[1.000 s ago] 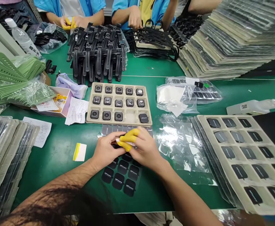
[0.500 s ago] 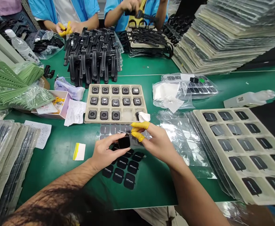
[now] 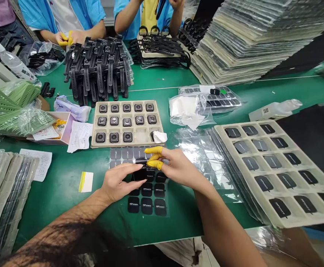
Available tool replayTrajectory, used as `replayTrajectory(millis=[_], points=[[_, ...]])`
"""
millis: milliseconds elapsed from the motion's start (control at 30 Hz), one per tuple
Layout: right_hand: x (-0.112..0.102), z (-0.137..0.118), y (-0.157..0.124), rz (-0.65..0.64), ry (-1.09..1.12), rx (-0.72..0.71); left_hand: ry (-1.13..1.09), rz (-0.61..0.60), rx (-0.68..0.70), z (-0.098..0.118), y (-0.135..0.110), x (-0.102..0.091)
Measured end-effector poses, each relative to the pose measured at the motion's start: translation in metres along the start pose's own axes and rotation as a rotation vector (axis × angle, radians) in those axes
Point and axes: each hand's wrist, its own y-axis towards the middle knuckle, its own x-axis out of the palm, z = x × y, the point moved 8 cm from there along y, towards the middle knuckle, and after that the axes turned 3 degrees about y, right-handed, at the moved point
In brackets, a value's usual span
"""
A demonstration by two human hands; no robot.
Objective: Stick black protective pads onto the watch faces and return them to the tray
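My left hand point(image 3: 114, 183) grips a black square smartwatch case point(image 3: 140, 174) by its edges, its glossy dark face toward me. My right hand point(image 3: 175, 167), with yellow finger cots on thumb and forefinger, is closed at the watch's upper right edge. Whatever those fingertips pinch is too small and dark to make out. Below both hands lies a clear sheet of black square screen films point(image 3: 146, 205) with white lettering. Another sheet of greyish films point(image 3: 127, 153) lies just beyond. A beige tray point(image 3: 142, 135) behind it holds several watch cases, face down, and a crumpled white cloth point(image 3: 160, 137).
On the right, a stacked tray point(image 3: 282, 163) carries film-covered watch cases. Clear plastic sheets point(image 3: 189, 142) lie beside it. Black watch straps point(image 3: 99, 70) pile up at the back, before two co-workers in blue. Left are green straps point(image 3: 17, 111) and a yellow-edged white pad point(image 3: 86, 182).
My right hand has come left and down to the watch's edge. The watch has tilted and sits lower over the film sheet. The whole view has shifted slightly.
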Motion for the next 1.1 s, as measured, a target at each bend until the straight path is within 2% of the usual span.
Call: replayTrajectory(millis=[133, 200, 300, 433, 567, 633, 733, 833, 967, 1100], points=[[0.005, -0.015, 0.0, 0.127, -0.298, -0.131, 0.1, -0.016, -0.034, -0.002, -0.003, 0.0], [0.01, -0.02, 0.0, 0.201, -0.368, -0.16, 0.102, -0.028, -0.035, -0.002, -0.004, 0.0], [0.015, -0.021, 0.002, 0.273, -0.374, -0.16, 0.161, -0.032, -0.084, -0.008, -0.006, -0.001], [0.014, -0.016, 0.005, 0.298, -0.471, -0.104, 0.252, 0.018, -0.114, -0.016, -0.008, -0.004], [0.008, -0.025, 0.002, 0.401, -0.607, -0.091, 0.263, -0.013, -0.252, -0.027, -0.016, -0.003], [0.011, -0.027, 0.002, 0.398, -0.619, -0.084, 0.252, -0.03, -0.293, -0.028, -0.018, -0.003], [0.022, -0.019, 0.007, 0.307, -0.631, -0.018, 0.193, -0.068, -0.256, -0.021, -0.012, -0.001], [0.027, -0.01, 0.01, 0.269, -0.656, 0.022, 0.143, -0.103, -0.262, -0.019, -0.005, 0.002], [0.027, -0.005, 0.011, 0.291, -0.652, 0.012, 0.035, -0.152, -0.318, -0.025, -0.005, 0.007], [0.028, 0.003, 0.01, 0.34, -0.607, 0.074, -0.049, -0.174, -0.44, -0.033, -0.011, 0.011]])
